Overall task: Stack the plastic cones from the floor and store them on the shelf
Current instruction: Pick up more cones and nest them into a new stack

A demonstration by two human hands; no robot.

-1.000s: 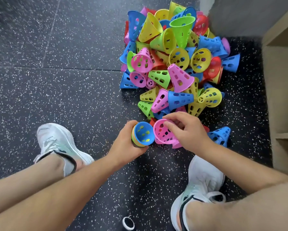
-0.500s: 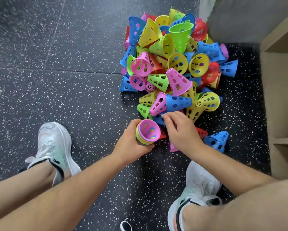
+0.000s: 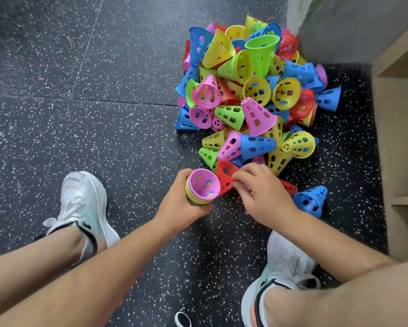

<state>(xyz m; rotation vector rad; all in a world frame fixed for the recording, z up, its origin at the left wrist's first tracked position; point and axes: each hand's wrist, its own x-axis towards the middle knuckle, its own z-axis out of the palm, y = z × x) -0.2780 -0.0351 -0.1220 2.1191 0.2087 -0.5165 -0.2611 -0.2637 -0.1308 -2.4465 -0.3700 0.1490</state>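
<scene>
One red cone (image 3: pixel 224 178) pinched by right hand (image 3: pixel 264 197), beside left hand (image 3: pixel 180 206)'s stack (image 3: pixel 204 186).

Your left hand (image 3: pixel 181 205) grips a nested stack of cones (image 3: pixel 204 186) — a pink one innermost, its mouth towards you. Just beside it, your right hand (image 3: pixel 263 193) pinches the rim of a red cone (image 3: pixel 224 175) at the near edge of the loose pile (image 3: pixel 250 90) on the speckled floor (image 3: pixel 104 128). A lone blue cone (image 3: pixel 311 200) lies on its side near the wooden shelf (image 3: pixel 401 142).

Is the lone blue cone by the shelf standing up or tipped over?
Tipped over: the blue cone lies on its side, holes facing up.
</scene>
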